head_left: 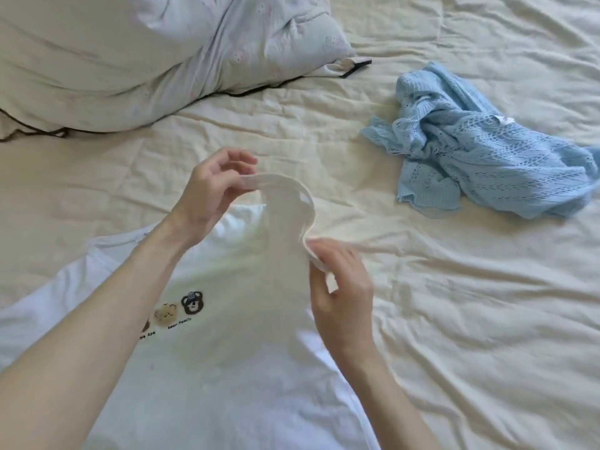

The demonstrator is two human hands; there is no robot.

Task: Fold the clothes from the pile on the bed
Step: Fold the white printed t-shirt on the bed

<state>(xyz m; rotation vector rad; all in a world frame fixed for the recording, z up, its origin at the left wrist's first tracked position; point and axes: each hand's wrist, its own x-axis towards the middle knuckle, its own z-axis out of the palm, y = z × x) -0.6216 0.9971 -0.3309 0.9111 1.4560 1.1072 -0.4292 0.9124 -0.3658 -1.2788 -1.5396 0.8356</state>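
Left hand (211,190) and right hand (341,284) raised, each pinching white garment's (285,241) hem.

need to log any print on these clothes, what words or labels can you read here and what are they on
"bear family": small dark print on the white t-shirt, under the bear heads.
A second short line of print further left on the same shirt, partly behind the left forearm: too blurred to read.
White tag on the blue knit garment: too small to read.
Neck label inside the shirt collar: unreadable.
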